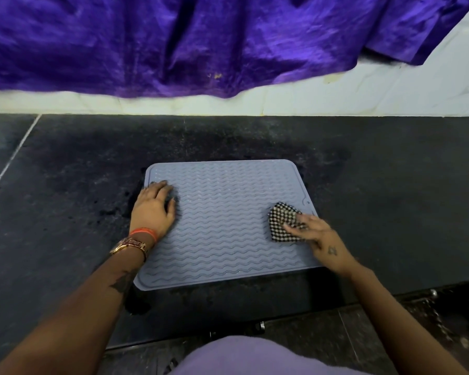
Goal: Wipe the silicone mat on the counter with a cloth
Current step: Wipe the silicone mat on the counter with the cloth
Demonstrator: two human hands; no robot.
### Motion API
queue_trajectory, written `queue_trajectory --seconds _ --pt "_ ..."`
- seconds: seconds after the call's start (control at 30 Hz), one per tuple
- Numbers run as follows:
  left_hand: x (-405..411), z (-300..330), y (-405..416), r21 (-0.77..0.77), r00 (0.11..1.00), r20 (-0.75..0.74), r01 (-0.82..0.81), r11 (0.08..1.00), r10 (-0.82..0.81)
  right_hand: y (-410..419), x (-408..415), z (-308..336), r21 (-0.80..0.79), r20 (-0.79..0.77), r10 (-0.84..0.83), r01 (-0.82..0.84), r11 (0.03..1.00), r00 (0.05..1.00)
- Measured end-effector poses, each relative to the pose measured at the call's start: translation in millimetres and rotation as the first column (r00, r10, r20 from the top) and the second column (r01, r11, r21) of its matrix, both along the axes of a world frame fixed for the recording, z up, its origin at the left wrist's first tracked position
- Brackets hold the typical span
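The grey silicone mat [228, 223], w/ wavy ridges, lies flat on the dark surface [390, 190]. Right hand [318, 236] presses the black-and-white checkered cloth [283, 221] onto the mat near its right edge, fingers [298, 224] laid fairly straight over the cloth, grip not clenched; the cloth pokes out just beyond the fingertips. Left hand [155, 207] rests flat on the mat's left edge, grip released, well apart from the cloth; gold watch [130, 246] and orange band [144, 232] on that wrist, purple fabric [201, 41] hangs beyond the mat.
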State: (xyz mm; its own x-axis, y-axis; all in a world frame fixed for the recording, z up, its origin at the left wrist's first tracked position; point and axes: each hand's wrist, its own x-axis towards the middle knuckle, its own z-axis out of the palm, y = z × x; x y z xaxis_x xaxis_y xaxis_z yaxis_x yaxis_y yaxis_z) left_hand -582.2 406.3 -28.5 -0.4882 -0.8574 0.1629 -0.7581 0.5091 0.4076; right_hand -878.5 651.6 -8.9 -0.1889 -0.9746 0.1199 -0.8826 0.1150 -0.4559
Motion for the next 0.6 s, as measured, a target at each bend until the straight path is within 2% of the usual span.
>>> queue_trajectory --seconds 0.07,0.13,0.23,0.3,0.47,0.6 --pt "0 1 0 -0.001 1.0 -0.002 0.001 1.0 -0.001 -2 4 -11 0.031 -0.073 0.032 -0.03 0.999 0.997" --pt "1 2 0 0.007 1.0 0.001 0.003 1.0 -0.003 -3 0 -13 0.055 -0.072 0.048 -0.045 0.997 0.996" --pt "1 2 0 0.003 1.0 0.004 0.002 1.0 -0.002 -12 -14 3 0.084 0.041 0.059 -0.062 0.995 0.997" --pt "1 2 1 0.001 1.0 0.005 0.003 1.0 -0.003 -23 -22 15 0.045 0.089 0.05 -0.054 0.998 0.995" --pt "0 0 -1 -0.007 1.0 0.004 -0.001 1.0 0.001 -43 -19 1 0.105 -0.084 0.035 -0.026 0.994 0.996" --pt "0 -2 -2 -0.006 1.0 0.01 -0.008 1.0 0.008 -44 -26 2 0.108 -0.067 0.101 -0.094 0.99 0.993"
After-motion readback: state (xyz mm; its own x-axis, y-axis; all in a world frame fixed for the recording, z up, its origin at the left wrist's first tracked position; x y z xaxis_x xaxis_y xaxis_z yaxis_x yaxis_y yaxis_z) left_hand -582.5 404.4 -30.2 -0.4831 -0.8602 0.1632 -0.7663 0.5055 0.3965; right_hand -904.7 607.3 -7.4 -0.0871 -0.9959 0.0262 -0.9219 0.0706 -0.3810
